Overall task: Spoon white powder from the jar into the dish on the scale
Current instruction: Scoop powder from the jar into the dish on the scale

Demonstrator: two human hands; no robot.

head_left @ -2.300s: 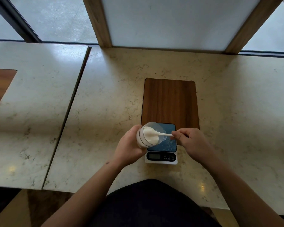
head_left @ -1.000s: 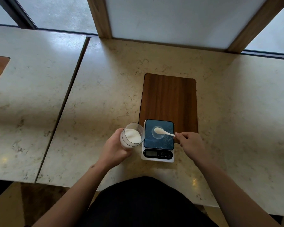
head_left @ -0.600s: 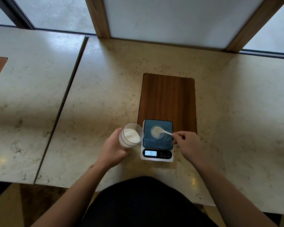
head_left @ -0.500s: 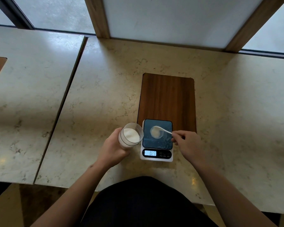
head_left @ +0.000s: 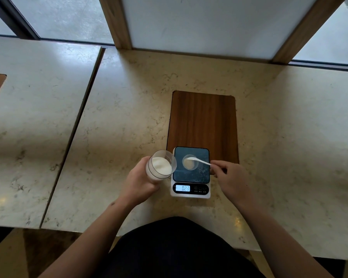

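My left hand (head_left: 139, 182) grips a clear jar (head_left: 161, 164) half full of white powder, tilted toward the scale and held just left of it. The small white scale (head_left: 190, 192) has a dark platform and a lit display. A small clear dish (head_left: 189, 162) with a little white powder sits on the platform. My right hand (head_left: 230, 178) pinches the handle of a white spoon (head_left: 201, 161), whose bowl rests over the dish.
The scale stands at the near end of a dark wooden inlay (head_left: 203, 121) set in the marble counter (head_left: 119, 117). A seam (head_left: 76, 125) splits this counter from another slab on the left. Window frames run along the back.
The jar came down and left, off the scale. The spoon left the jar and moved over the dish. The scale display lit up.
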